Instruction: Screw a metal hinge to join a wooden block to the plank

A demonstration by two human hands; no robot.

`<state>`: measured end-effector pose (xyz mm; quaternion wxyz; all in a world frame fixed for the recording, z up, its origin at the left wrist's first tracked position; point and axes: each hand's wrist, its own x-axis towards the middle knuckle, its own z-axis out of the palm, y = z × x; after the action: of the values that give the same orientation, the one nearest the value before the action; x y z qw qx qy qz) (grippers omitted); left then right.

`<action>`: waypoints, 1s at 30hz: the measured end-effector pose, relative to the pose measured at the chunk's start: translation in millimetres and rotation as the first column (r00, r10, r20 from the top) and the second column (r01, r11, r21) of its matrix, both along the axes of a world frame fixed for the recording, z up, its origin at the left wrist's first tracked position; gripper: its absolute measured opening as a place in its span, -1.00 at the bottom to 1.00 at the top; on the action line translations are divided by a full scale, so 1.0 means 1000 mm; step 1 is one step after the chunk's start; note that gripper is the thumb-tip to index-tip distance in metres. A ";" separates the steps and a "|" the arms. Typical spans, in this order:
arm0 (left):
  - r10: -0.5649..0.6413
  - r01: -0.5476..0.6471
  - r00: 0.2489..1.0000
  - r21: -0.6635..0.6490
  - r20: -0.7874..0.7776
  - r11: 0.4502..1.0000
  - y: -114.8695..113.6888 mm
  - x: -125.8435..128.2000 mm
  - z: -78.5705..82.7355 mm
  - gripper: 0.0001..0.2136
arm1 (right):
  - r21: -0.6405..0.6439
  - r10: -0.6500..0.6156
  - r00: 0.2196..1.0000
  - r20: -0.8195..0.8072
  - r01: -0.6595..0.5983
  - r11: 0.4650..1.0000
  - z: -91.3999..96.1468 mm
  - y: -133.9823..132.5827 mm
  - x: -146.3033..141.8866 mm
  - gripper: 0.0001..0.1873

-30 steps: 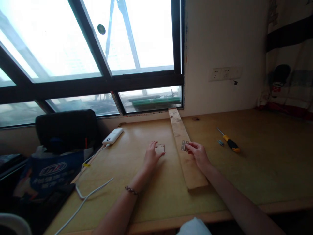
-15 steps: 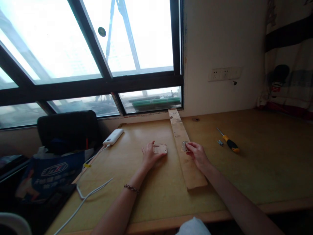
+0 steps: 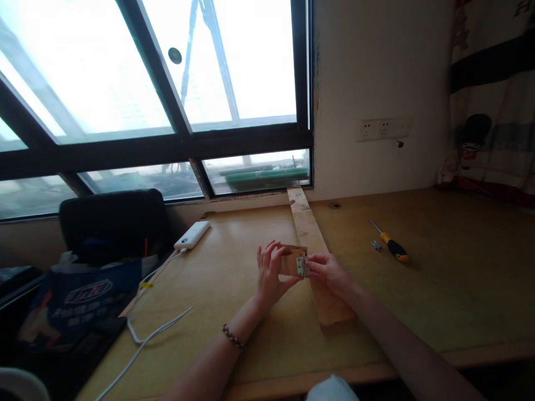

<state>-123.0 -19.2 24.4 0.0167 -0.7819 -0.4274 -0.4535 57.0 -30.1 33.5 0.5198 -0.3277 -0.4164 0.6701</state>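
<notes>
My left hand [image 3: 270,274] grips a small wooden block [image 3: 288,263] between thumb and fingers, its right end over the edge of a long wooden board [image 3: 307,225]. In my right hand [image 3: 330,273] a silver metal hinge [image 3: 300,266] is pinched by the thumb and fingertips. One leaf of the hinge lies against the right end of the block; the fingers partly cover the other leaf. The long board runs from the window sill toward me across the tabletop, passing under my right hand.
A yellow and black screwdriver [image 3: 393,245] lies on the table [image 3: 438,289] at right, beside several small screws [image 3: 376,245]. Toward the left edge are a white power bank [image 3: 192,235] and a white cable [image 3: 159,329]. A black chair [image 3: 115,223] with a blue bag [image 3: 83,295] stands left.
My left hand has lifted the wooden block and brought it right, up to the hinge. The right hand has moved slightly left with the hinge, which now meets the block's end.
</notes>
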 end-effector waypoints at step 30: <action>0.264 0.774 0.205 -0.321 0.943 0.545 0.038 0.012 -0.006 -0.65 | -0.042 -0.316 0.949 0.002 0.316 0.948 -0.002 0.012 0.006 -0.66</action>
<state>-111.4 19.2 18.9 -0.6742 -0.3236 -0.3268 -0.5779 63.4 -18.2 32.0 0.6144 -0.3992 -0.3431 0.5877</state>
